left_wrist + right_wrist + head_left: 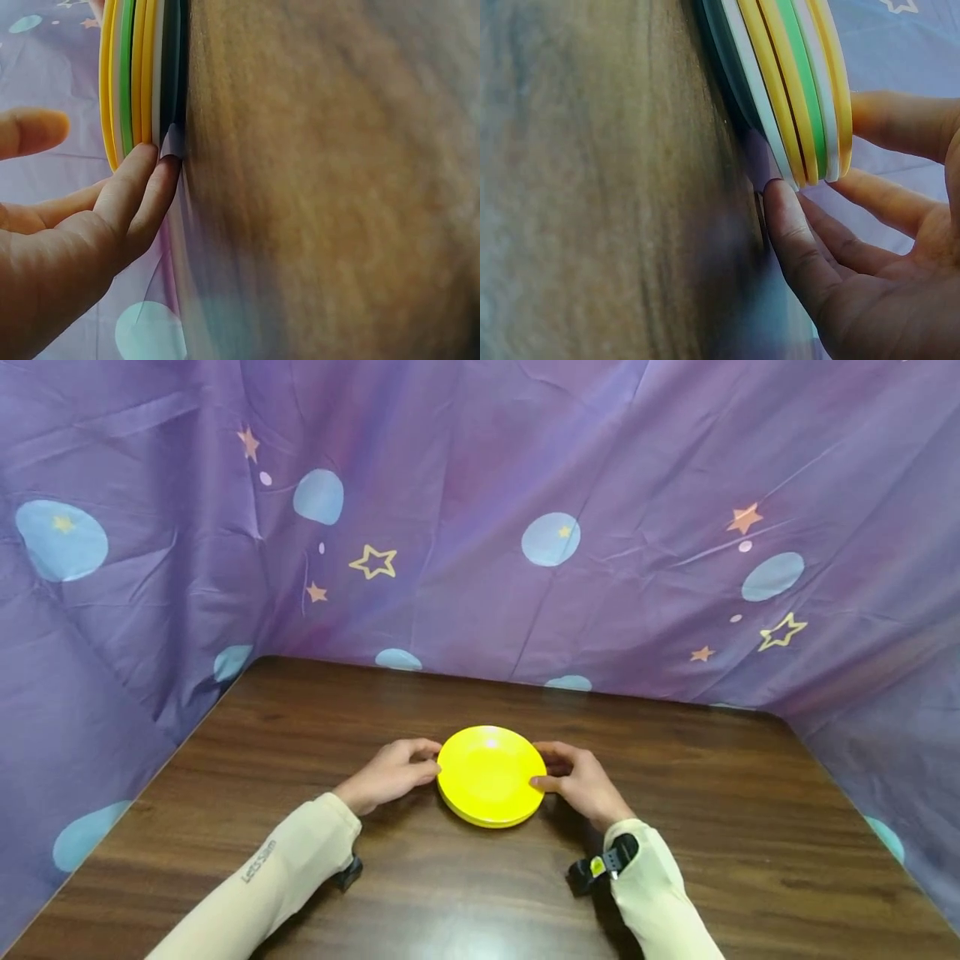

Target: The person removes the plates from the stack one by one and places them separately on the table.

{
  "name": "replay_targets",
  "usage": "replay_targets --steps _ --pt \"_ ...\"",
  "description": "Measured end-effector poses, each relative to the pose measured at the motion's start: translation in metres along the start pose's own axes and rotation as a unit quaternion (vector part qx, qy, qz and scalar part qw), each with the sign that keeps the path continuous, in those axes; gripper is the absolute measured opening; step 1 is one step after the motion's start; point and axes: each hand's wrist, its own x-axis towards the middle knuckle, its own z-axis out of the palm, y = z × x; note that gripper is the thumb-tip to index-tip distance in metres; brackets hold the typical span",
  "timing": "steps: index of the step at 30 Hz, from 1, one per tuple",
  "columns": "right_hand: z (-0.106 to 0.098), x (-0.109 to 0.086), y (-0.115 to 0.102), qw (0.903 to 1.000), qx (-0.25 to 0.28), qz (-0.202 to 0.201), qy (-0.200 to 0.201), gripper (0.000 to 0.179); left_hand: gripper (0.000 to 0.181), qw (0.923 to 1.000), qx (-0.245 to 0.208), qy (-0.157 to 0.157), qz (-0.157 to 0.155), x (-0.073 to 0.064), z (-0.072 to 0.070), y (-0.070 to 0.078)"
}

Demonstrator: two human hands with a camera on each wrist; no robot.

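Note:
A stack of plates (491, 774) sits on the brown table, a bright yellow plate uppermost. From the side, yellow, green and white rims (139, 75) show in the left wrist view. My left hand (393, 772) is at the stack's left side; its fingertips touch the rims low down, while its thumb (34, 131) stands a little apart from the top plate. On the opposite side, my right hand (581, 781) holds the stack, thumb over the top plate's rim and fingers against the lower rims (780, 97).
The wooden table (450, 893) reaches back to a purple curtain (480, 527) printed with stars and blue spots. The curtain also hangs along the left and right sides. A dark strap with a device (600, 866) sits on the right wrist.

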Motion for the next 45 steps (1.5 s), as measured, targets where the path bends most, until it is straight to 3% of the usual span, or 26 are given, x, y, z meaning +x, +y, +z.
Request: replay_targets --steps 7,14,22,28,38,45 --pt "-0.004 0.003 -0.005 1.0000 -0.001 -0.001 0.001 0.055 0.045 0.9996 0.023 0.003 0.013 0.004 -0.005 0.005" --pt "0.000 0.000 -0.005 0.9998 -0.016 0.010 -0.001 0.057 0.047 0.9998 0.019 -0.001 -0.001 0.003 -0.002 0.002" --pt "0.007 0.002 -0.005 0.9994 -0.029 -0.016 0.007 0.056 0.049 0.9999 0.012 -0.005 0.010 0.000 -0.005 -0.001" --pt "0.005 0.001 -0.002 1.0000 -0.007 -0.002 0.001 0.057 0.050 0.9999 0.012 -0.008 -0.001 0.001 -0.003 0.001" --pt "0.006 0.004 -0.003 0.9997 -0.019 -0.003 0.013 0.056 0.054 0.9997 0.025 0.000 0.003 0.002 -0.004 0.002" --pt "0.011 0.003 -0.005 0.9992 -0.034 -0.005 0.019 0.056 0.059 0.9997 0.017 0.002 -0.016 0.001 -0.003 0.002"
